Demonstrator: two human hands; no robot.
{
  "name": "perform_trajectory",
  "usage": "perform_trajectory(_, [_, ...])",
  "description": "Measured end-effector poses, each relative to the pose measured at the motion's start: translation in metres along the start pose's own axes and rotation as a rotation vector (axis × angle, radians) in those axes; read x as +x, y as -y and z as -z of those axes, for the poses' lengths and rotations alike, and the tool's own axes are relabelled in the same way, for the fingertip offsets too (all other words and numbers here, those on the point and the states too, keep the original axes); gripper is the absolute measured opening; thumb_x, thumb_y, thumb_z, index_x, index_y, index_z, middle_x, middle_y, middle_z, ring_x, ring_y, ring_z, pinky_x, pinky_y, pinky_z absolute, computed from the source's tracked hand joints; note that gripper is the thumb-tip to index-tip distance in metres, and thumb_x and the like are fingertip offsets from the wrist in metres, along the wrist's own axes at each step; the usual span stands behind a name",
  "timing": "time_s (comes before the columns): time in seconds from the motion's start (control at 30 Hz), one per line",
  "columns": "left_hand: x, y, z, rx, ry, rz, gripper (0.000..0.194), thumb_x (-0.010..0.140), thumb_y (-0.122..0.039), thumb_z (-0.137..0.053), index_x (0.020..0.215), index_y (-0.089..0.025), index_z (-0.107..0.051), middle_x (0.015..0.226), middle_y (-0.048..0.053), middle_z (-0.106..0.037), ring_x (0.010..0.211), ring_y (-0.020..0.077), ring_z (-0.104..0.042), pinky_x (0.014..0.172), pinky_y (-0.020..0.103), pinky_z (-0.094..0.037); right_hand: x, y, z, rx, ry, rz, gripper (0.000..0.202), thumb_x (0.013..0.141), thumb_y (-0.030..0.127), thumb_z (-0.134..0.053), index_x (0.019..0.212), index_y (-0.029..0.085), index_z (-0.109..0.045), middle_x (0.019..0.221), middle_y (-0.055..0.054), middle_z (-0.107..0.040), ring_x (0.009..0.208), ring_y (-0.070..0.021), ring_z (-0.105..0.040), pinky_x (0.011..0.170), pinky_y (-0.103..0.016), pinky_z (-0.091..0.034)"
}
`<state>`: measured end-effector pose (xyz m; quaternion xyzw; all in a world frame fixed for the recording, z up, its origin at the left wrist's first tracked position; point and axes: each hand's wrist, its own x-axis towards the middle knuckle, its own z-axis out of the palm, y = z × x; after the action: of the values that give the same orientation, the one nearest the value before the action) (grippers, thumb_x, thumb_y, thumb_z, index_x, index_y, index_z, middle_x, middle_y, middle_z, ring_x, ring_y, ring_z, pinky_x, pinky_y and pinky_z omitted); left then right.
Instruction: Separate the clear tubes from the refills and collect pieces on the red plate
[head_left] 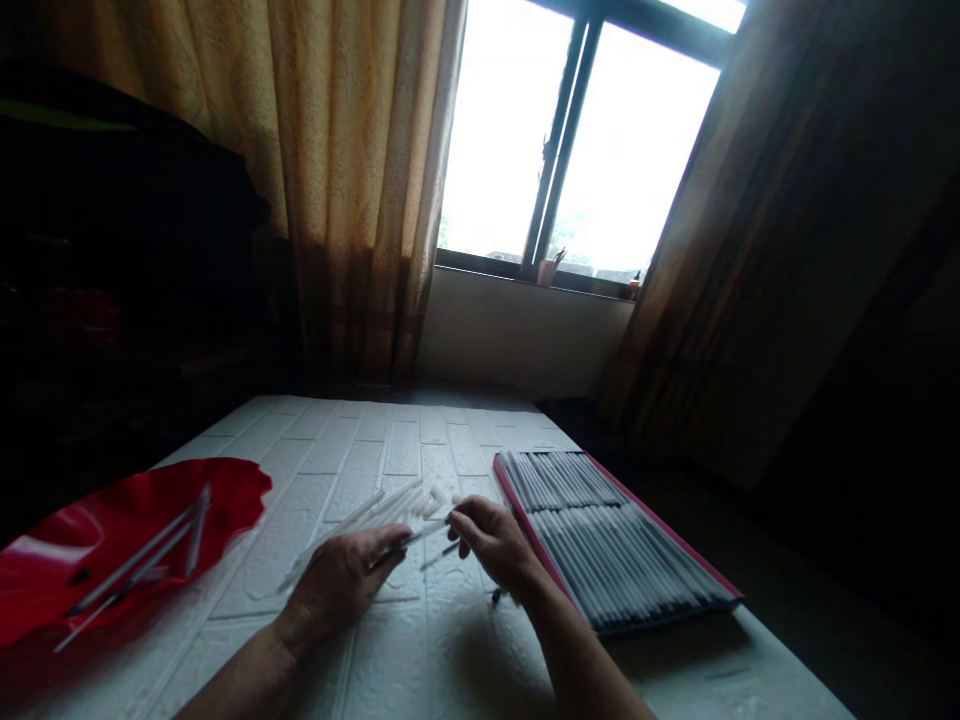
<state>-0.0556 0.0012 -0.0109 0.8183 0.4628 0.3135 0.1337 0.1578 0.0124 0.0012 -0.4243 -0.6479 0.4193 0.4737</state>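
A slim, clear pen barrel (pixel 427 532) spans the gap between my two hands. My left hand (pixel 349 570) is closed around its near end. The fingertips of my right hand (pixel 487 535) pinch its other end. Just under the right fingers, a thin dark stick like a pen refill (pixel 440 557) slants down to the left; whether the fingers hold it I cannot tell. Behind my left hand lies a loose pile of clear tubes (pixel 375 510). By my right wrist, a small black piece (pixel 496 596) rests on the table.
Right of my hands is a red-edged box (pixel 739 597) packed with two rows of slim pens (pixel 622 555). At the left, a wavy red dish (pixel 232 475) holds several thin sticks. The table (pixel 300 440) has a white brick-pattern cover. A window and curtains stand behind.
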Motion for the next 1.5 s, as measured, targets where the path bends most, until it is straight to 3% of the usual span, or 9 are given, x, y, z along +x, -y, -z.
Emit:
perform_trajectory(0.2, [0.001,-0.007,0.004,-0.027,-0.019,0.055,0.029,0.084,-0.041,-0.051,0.102,-0.026,-0.068,0.094,0.001,-0.076,0.088,0.021,-0.07,0.076,0.026,-0.054,0.004,0.0,0.004,0.094,-0.074,-0.006,0.034,0.073,0.052,-0.064,0.073,0.018,-0.057,0.063,0.002,-0.061,0.047,-0.0085,-0.052,0.046,-0.021,-0.041])
perform_trajectory(0.33, [0.005,-0.005,0.008,-0.045,0.045,0.073,0.039,0.09,-0.043,-0.034,0.085,-0.022,-0.067,0.071,0.0,-0.071,0.066,0.0175,-0.069,0.06,0.023,-0.052,0.003,0.0,0.011,0.121,-0.115,-0.015,0.035,0.074,0.051,-0.062,0.078,0.017,-0.057,0.068,0.0,-0.063,0.047,-0.0078,-0.052,0.04,-0.018,-0.033])
perform_trajectory(0.47, [0.007,-0.001,0.007,-0.095,0.045,0.092,0.035,0.087,-0.044,-0.039,0.087,-0.022,-0.066,0.068,-0.001,-0.068,0.061,0.0162,-0.066,0.052,0.021,-0.049,-0.003,0.002,0.016,0.134,-0.118,-0.037,0.031,0.073,0.047,-0.062,0.078,0.016,-0.058,0.069,-0.001,-0.064,0.047,-0.0078,-0.053,0.038,-0.016,-0.03])
perform_trajectory(0.63, [0.007,0.0,0.002,-0.118,-0.011,0.11,0.032,0.082,-0.046,-0.049,0.09,-0.022,-0.068,0.071,-0.001,-0.07,0.065,0.017,-0.066,0.056,0.022,-0.051,-0.015,0.01,0.021,0.075,-0.051,-0.069,0.024,0.072,0.039,-0.064,0.078,0.016,-0.061,0.068,0.0,-0.064,0.049,-0.0084,-0.055,0.042,-0.018,-0.039])
perform_trajectory(0.77, [0.007,-0.002,0.0,-0.124,-0.006,0.038,0.029,0.078,-0.044,-0.052,0.089,-0.023,-0.068,0.078,0.0,-0.073,0.064,0.0155,-0.065,0.061,0.023,-0.052,-0.024,0.018,0.03,-0.21,0.08,-0.029,0.017,0.073,0.032,-0.065,0.077,0.016,-0.068,0.061,0.002,-0.063,0.05,-0.0091,-0.054,0.047,-0.019,-0.042])
perform_trajectory(0.87, [0.007,-0.004,0.001,-0.108,0.02,0.039,0.031,0.078,-0.043,-0.051,0.099,-0.024,-0.064,0.078,-0.001,-0.072,0.062,0.0148,-0.065,0.059,0.023,-0.052,-0.029,0.023,0.062,-0.399,0.001,0.062,0.019,0.077,0.033,-0.061,0.081,0.018,-0.072,0.069,-0.001,-0.069,0.062,-0.0133,-0.062,0.058,-0.023,-0.048])
perform_trajectory(1.03, [0.007,-0.002,0.004,-0.067,0.03,0.06,0.034,0.081,-0.041,-0.047,0.106,-0.024,-0.062,0.078,-0.001,-0.071,0.06,0.0142,-0.066,0.057,0.022,-0.05,-0.054,0.016,0.172,-0.831,-0.656,-0.081,0.033,0.076,0.044,-0.054,0.087,0.019,-0.074,0.093,-0.008,-0.072,0.085,-0.0216,-0.066,0.075,-0.029,-0.051])
perform_trajectory(1.17, [0.007,0.001,-0.002,-0.054,0.007,0.016,0.036,0.081,-0.041,-0.046,0.108,-0.024,-0.062,0.077,-0.001,-0.071,0.059,0.0146,-0.065,0.056,0.022,-0.05,-0.095,-0.005,0.24,-0.963,-0.893,-0.26,0.035,0.071,0.039,-0.053,0.078,0.014,-0.075,0.091,-0.019,-0.071,0.083,-0.0316,-0.066,0.07,-0.038,-0.05])
perform_trajectory(1.5, [0.006,0.016,-0.009,-0.021,0.001,0.022,0.037,0.082,-0.042,-0.044,0.11,-0.027,-0.062,0.078,-0.002,-0.072,0.057,0.0142,-0.065,0.057,0.021,-0.051,-0.126,-0.043,0.256,-1.118,-0.938,-0.443,0.039,0.078,0.044,-0.047,0.083,0.02,-0.076,0.098,-0.015,-0.071,0.083,-0.0304,-0.066,0.063,-0.034,-0.046])
